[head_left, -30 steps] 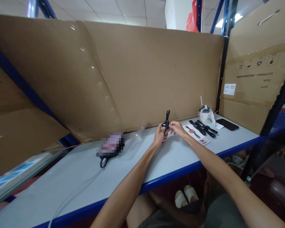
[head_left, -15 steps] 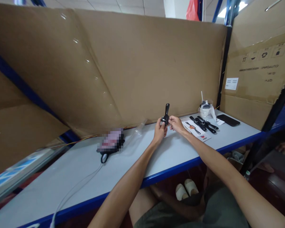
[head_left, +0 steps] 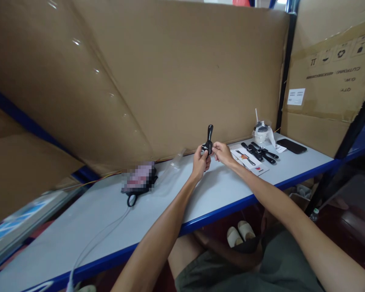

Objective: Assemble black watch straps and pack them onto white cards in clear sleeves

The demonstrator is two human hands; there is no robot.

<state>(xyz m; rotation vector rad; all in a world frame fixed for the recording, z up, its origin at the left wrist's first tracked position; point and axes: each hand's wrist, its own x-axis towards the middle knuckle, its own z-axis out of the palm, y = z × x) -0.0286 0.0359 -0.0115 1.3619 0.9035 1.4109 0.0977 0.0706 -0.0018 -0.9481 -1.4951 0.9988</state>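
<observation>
My left hand is closed round the lower part of a black smartwatch, whose strap sticks straight up above the fingers. My right hand pinches the same watch from the right side, fingers pressed together at the watch body. Both hands hover just above the white table, in front of the cardboard wall. Several more black watch straps lie on a printed sheet a little to the right of my right hand.
A black phone lies at the far right of the table. A small plastic-wrapped container stands against the cardboard. A blurred dark pouch with a white cable lies to the left. A clear plastic bag lies beside it.
Both hands with the watch have lifted slightly and shifted left in view as the camera tipped downward. The grip on the watch is the same.
</observation>
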